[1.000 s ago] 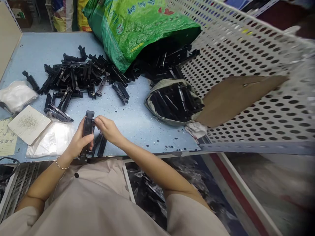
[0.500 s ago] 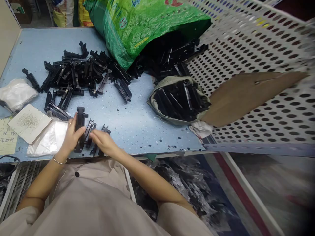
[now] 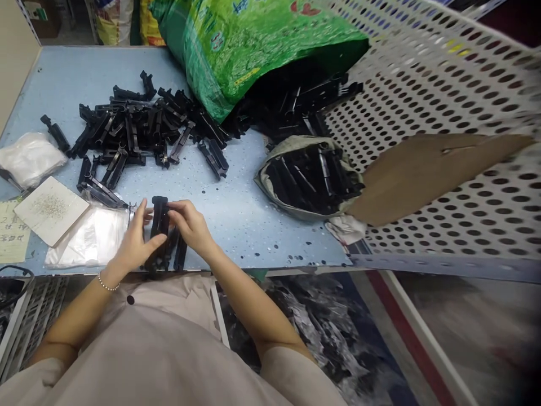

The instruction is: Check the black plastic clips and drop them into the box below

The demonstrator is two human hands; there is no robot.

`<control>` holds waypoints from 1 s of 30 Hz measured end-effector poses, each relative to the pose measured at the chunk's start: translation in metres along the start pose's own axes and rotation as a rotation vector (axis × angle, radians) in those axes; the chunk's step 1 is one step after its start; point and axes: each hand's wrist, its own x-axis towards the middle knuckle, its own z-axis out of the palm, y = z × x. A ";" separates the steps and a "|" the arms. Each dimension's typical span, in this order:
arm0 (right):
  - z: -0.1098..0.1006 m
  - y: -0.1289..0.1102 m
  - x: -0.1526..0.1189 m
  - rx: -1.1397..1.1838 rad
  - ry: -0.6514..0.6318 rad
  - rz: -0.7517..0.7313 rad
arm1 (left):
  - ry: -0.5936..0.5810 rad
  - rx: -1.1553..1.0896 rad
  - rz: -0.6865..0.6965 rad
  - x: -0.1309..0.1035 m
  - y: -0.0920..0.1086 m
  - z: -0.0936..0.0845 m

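Note:
A long black plastic part (image 3: 159,217) is held between my two hands at the table's front edge, its wider end pointing away from me. My left hand (image 3: 136,242) grips it from the left, the thumb lying across its lower half. From the right, my right hand (image 3: 191,226) pinches it near the far end with bent fingers. Another black part (image 3: 180,254) lies just under my right hand, and more dark pieces there are partly hidden. A thin piece of one shows behind my left fingers.
A heap of black parts (image 3: 131,127) covers the table's far left. A green sack (image 3: 236,51) and a smaller grey-green bag (image 3: 274,194) hold more. Clear plastic bags (image 3: 91,239) and a white square with tiny specks (image 3: 53,211) lie left. A perforated white panel (image 3: 486,186) borders the right.
The upright black part has shifted right, with my left hand, over the loose parts. My right hand has moved from those loose parts to the held part's far end.

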 end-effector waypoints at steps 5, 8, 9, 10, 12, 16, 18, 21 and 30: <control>-0.013 -0.017 -0.003 -0.208 -0.055 -0.246 | -0.232 -0.484 -0.329 0.005 0.029 0.003; -0.030 -0.022 0.002 -0.560 -0.114 -0.466 | -0.280 -0.579 -0.415 0.006 0.040 -0.005; -0.036 -0.023 0.003 -0.646 -0.148 -0.517 | -0.296 -0.606 -0.440 0.006 0.042 -0.008; -0.040 -0.024 0.005 -0.716 -0.186 -0.557 | -0.305 -0.629 -0.466 0.006 0.044 -0.010; -0.047 -0.027 0.007 -0.814 -0.254 -0.612 | -0.322 -0.665 -0.521 0.005 0.046 -0.014; -0.054 -0.031 0.012 -0.861 -0.344 -0.659 | -0.350 -0.684 -0.599 0.004 0.044 -0.017; -0.055 -0.030 0.013 -0.831 -0.377 -0.682 | -0.361 -0.677 -0.622 0.002 0.043 -0.016; -0.051 -0.022 0.008 -0.792 -0.408 -0.693 | -0.373 -0.639 -0.625 -0.005 0.041 -0.010; -0.042 0.028 0.037 -0.535 -0.116 -0.208 | -0.005 0.247 -0.078 0.005 -0.008 0.027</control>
